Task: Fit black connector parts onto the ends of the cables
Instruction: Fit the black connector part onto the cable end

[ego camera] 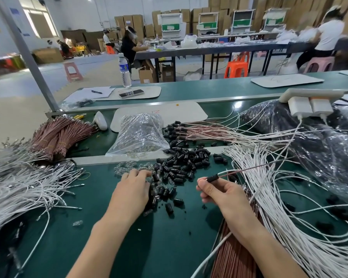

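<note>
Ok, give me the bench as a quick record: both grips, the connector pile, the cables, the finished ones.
left grip: fingers down on the near edge of the connector pile; cannot tell if it holds a part
right grip: pinches a connector fitted on a white-and-red cable
finished cables: fanned out beyond the pile, black ends toward the bag
white cables: loose heap to the right
red bundles: banded, far left

A strip of bare green desk (165,243) lies open at the near edge, hemmed by a white cable heap (18,187) left, a white cable fan (289,207) right, and a black connector heap (181,163) and clear bag (139,133) ahead.
</note>
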Tool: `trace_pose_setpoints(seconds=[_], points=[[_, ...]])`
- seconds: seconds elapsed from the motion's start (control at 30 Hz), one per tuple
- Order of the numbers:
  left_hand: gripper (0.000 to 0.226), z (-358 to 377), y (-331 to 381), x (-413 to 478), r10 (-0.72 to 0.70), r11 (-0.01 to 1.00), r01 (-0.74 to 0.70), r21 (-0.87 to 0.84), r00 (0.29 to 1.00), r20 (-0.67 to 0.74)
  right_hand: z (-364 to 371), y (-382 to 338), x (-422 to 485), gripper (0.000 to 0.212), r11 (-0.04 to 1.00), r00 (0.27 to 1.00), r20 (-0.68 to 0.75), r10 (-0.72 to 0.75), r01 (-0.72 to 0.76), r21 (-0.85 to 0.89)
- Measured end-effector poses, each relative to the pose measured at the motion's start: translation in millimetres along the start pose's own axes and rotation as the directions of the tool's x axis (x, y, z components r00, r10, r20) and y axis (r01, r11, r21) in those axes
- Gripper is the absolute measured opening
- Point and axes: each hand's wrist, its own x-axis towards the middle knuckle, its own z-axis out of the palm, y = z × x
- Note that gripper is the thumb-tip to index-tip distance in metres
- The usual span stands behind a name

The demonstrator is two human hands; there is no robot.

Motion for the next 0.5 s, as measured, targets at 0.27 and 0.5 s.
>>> trace_pose_setpoints(seconds=[0.27,0.5], points=[[0.015,-4,-5,14,-0.002,0.997,0.002,0.079,1.000,0.000,-5,-3,5,0.034,0.945,0.994,0.035,0.106,-0.111,0.309],[0.005,-3,22,-14,-0.015,0.799,-0.191,-0.569,0.941,-0.338,-10,-2,8,0.031,0.869,0.980,0.095,0.172,-0.197,0.455]])
